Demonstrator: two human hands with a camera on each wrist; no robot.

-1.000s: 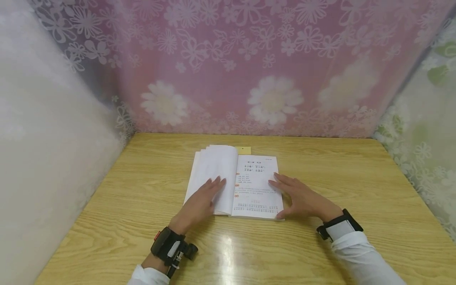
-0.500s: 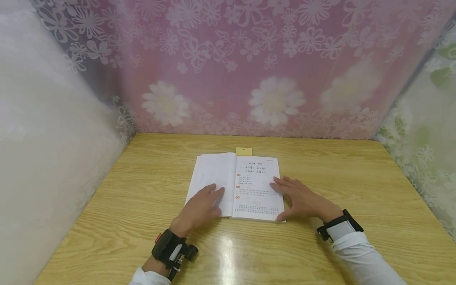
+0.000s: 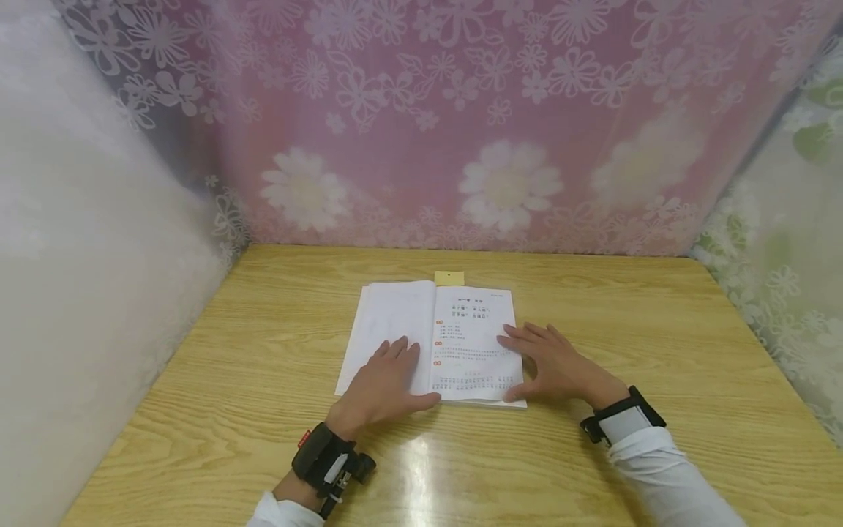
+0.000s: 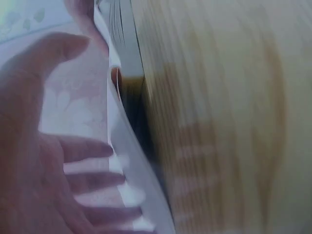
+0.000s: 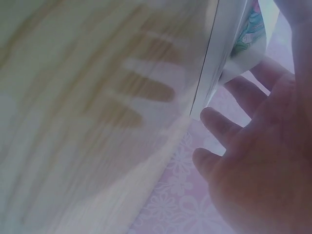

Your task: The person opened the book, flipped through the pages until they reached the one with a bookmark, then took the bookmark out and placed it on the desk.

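An open book [image 3: 470, 344] lies on the table with a printed right page and a nearly blank left page [image 3: 395, 311]. My left hand [image 3: 380, 384] rests on the lower left page, fingers spread, thumb pointing to the centre fold. In the left wrist view the left hand [image 4: 44, 146] has its fingertips on the page. At the book's right edge, my right hand [image 3: 560, 366] touches the page with its fingertips, its thumb at the lower corner. The right wrist view shows a lifted page with a coloured picture [image 5: 251, 31] beside the right hand [image 5: 263, 141].
A yellow tab [image 3: 449, 278] sticks out past the book's top edge. The wood-grain table [image 3: 263, 329] ends at a pink floral backdrop [image 3: 408, 146]. Pale floral sheets hang at the left [image 3: 99, 256] and right [image 3: 777, 219].
The turned leaves on the left have come down flat. My left hand slid right and its thumb spread toward the fold. The right thumb moved slightly inward and the right page's lower corner is raised.
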